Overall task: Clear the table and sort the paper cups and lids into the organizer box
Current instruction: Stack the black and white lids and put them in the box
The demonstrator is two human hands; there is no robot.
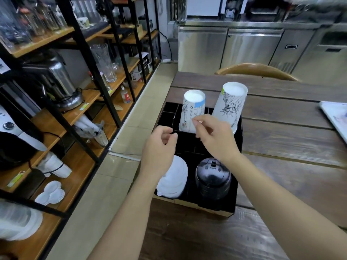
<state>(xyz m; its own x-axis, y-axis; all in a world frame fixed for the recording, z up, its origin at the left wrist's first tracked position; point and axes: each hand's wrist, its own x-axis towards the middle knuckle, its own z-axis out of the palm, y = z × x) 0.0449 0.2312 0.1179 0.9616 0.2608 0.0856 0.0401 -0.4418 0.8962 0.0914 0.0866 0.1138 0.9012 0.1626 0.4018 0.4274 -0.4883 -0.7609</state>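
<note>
A black organizer box [237, 186] stands at the left edge of the wooden table [281, 139]. In its far compartments stand two upside-down stacks of printed paper cups: a shorter one [192, 109] on the left and a taller one [230, 104] on the right. Near compartments hold a stack of white lids [176, 181] and a stack of black lids [213, 177]. My left hand [159, 147] hovers over the box above the white lids, fingers curled and empty. My right hand [214, 136] hangs just in front of the shorter cup stack, fingers loosely apart, holding nothing.
A black-framed wooden shelf unit [78, 102] with glasses, a metal urn [60, 81] and white dishes runs along the left, across a tiled aisle. A chair back [257, 71] is at the table's far side. A white tray or paper [336, 117] lies at the right edge.
</note>
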